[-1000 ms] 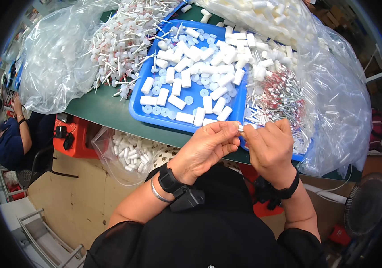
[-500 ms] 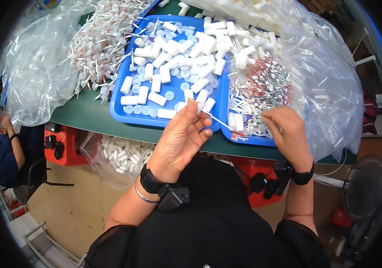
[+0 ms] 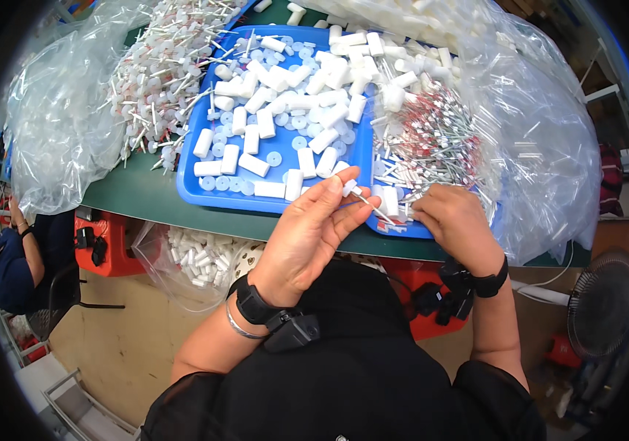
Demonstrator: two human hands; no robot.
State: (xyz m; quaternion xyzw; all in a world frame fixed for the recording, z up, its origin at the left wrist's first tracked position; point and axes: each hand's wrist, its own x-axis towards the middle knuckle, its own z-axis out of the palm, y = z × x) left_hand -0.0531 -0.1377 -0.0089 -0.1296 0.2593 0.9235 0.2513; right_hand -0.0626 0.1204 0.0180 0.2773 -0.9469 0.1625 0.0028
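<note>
My left hand (image 3: 313, 229) is over the near edge of a blue tray (image 3: 193, 192), its fingertips pinching a small white cap with a thin tube (image 3: 362, 197) sticking out to the right. My right hand (image 3: 455, 222) rests fingers-down in a pile of small red-and-white parts with thin tubes (image 3: 432, 147) on a second blue tray (image 3: 410, 231); I cannot see whether it holds one. The first tray holds several white cylinders (image 3: 254, 165) and flat white discs (image 3: 283, 158).
A clear bag of white caps with stems (image 3: 156, 66) lies at the left on the green table (image 3: 138, 202). More clear bags (image 3: 542, 147) sit right and back. A bag of white parts (image 3: 197, 257) hangs under the table. Another person (image 3: 13, 257) sits far left; a fan (image 3: 605, 305) stands lower right.
My hands, joined at the tray edge a second ago, have parted. The right hand went right into the tube pile; the left stays with the cap and tube.
</note>
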